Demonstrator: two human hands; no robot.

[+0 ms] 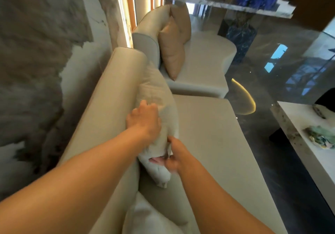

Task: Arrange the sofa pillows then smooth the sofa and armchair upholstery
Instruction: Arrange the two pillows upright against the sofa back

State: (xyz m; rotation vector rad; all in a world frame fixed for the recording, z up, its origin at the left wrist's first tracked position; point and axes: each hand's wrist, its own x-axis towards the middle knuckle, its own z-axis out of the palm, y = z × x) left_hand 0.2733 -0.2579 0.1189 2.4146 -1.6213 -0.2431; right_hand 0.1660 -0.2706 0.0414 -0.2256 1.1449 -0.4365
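Observation:
A long cream pillow [155,92] leans against the backrest of the beige sofa [213,130]. My left hand [145,117] presses on the pillow's top edge, fingers curled over it. My right hand [173,155] pinches the pillow's near end by the fabric. Another pale pillow [145,217] lies at the bottom of the view, partly cut off. Two tan pillows [172,47] stand upright on the armchair [204,58] beyond the sofa.
A marbled wall [36,52] with lit vertical strips runs behind the sofa. A white stone table [308,143] with mineral pieces stands on the right. A glossy dark floor [272,81] lies between, and a marble console [235,5] is at the back.

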